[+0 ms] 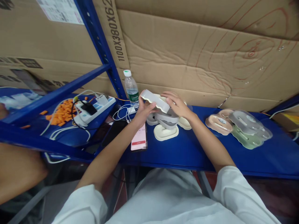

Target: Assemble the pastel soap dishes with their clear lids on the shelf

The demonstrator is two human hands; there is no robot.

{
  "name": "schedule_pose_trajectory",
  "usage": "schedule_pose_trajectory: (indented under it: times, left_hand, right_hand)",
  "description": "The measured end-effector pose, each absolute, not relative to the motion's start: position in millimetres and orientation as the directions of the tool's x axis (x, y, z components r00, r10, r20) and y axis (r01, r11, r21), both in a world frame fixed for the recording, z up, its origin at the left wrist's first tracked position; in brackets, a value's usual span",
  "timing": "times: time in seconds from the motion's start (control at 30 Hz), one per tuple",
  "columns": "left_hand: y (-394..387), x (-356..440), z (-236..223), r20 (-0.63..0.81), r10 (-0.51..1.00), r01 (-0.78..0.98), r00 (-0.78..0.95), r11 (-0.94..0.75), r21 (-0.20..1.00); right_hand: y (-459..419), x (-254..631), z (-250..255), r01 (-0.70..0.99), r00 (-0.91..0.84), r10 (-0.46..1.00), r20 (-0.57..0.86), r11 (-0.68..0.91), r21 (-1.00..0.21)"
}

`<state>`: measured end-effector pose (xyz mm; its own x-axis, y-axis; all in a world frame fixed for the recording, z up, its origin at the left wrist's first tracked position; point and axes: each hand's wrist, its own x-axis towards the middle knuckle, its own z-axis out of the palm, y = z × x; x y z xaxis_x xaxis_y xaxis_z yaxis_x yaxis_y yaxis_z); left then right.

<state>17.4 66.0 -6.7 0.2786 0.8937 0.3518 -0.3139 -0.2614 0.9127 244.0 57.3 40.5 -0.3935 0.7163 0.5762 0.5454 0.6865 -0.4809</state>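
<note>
My left hand (146, 107) is closed on a light grey plastic piece with a wavy edge (156, 100), tilted above the table. My right hand (177, 104) is at the piece's right end with its fingers stretched out; whether the fingertips touch it I cannot tell. Below both hands lie grey plastic pieces (167, 119), partly hidden by the held one. A cream rounded piece with a raised loop (165, 133) rests in front of them. Another cream piece (185, 123) sits under my right wrist.
A lit phone (139, 138) and a water bottle (132, 90) stand left of the pile. Peach, grey and green cases with clear covers (246, 124) lie at right. Beyond a blue shelf post (93, 37) are orange pieces (62, 112), a power strip (95, 110) and another person's arm (21, 171).
</note>
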Motion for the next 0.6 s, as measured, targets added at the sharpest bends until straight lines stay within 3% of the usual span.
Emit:
schedule_pose_trajectory:
  times: [0.27,0.47,0.6]
  left_hand:
    - [61.5,17.0,-3.4,0.432,0.867,-0.31,0.248,-0.351,0.883]
    - [69.4,21.6,-13.7,0.563,0.793,-0.226,0.231,-0.519,0.824]
    - [79.5,20.2,-20.3,0.587,0.778,-0.156,0.223,-0.566,0.809]
  right_hand:
    - [26.3,226.4,64.3,0.405,-0.509,0.67,0.54,0.74,-0.536]
    - [29.5,241.4,68.2,0.501,-0.311,0.783,0.539,0.617,-0.607]
    - [34.0,268.6,75.1,0.651,-0.188,0.772,0.607,0.561,-0.512]
